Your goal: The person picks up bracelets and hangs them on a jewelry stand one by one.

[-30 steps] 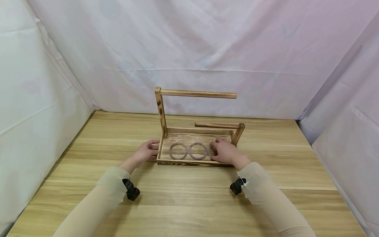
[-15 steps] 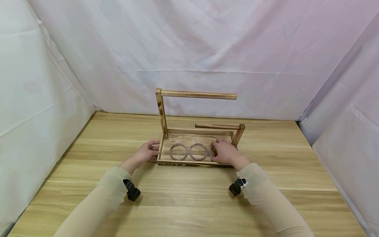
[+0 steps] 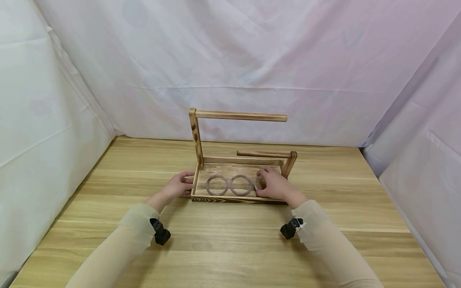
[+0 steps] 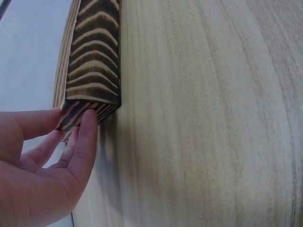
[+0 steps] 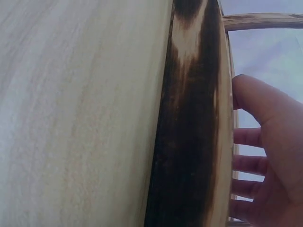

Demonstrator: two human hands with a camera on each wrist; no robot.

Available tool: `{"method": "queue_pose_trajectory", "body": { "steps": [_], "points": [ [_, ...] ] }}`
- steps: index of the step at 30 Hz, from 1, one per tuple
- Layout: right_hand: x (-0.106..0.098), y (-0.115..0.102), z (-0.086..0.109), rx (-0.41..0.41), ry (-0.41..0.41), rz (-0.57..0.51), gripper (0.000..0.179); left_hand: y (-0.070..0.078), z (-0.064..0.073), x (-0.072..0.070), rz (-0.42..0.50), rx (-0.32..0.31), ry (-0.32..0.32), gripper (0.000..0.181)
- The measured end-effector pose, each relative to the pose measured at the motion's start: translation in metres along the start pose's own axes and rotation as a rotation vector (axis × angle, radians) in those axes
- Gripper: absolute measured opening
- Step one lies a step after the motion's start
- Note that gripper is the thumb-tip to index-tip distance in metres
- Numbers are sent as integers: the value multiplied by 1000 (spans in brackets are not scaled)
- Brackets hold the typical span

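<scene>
A shallow wooden tray (image 3: 234,199) with dark burnt grain stands on the table. Inside it, a row of three joined, greyish translucent rings (image 3: 229,185) lies along the front. My right hand (image 3: 274,185) reaches over the front wall and holds the right-hand ring, thumb at its near edge and fingers at its far edge, hiding part of it. The right wrist view shows that thumb and fingers behind the dark front wall (image 5: 189,118). At the tray's left end, my left hand (image 3: 178,185) touches the end wall with extended fingers (image 4: 85,137).
A tall wooden post (image 3: 196,140) rises from the tray's left end, bearing a long bar (image 3: 241,116) with a free right end. A shorter post (image 3: 289,165) leans at the right with a lower bar (image 3: 263,154). White cloth (image 3: 230,60) surrounds the table (image 3: 230,248).
My right wrist has shifted slightly to the right, and a little more of the right-hand ring shows. The left hand and tray stay essentially in place.
</scene>
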State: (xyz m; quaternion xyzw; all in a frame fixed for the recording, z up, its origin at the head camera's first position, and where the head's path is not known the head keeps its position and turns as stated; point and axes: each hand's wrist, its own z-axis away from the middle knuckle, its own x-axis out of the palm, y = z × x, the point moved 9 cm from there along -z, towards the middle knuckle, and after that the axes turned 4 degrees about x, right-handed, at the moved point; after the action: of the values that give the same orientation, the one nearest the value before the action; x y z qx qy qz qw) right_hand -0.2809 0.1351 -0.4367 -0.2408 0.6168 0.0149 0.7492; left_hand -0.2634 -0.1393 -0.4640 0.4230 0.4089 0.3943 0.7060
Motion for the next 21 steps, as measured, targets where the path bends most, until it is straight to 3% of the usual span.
{"method": "queue_pose_trajectory", "body": {
  "steps": [21],
  "points": [
    [-27,-11,14,-80,36,-65,58,0,0,-1,0,3,2,52]
  ]
}}
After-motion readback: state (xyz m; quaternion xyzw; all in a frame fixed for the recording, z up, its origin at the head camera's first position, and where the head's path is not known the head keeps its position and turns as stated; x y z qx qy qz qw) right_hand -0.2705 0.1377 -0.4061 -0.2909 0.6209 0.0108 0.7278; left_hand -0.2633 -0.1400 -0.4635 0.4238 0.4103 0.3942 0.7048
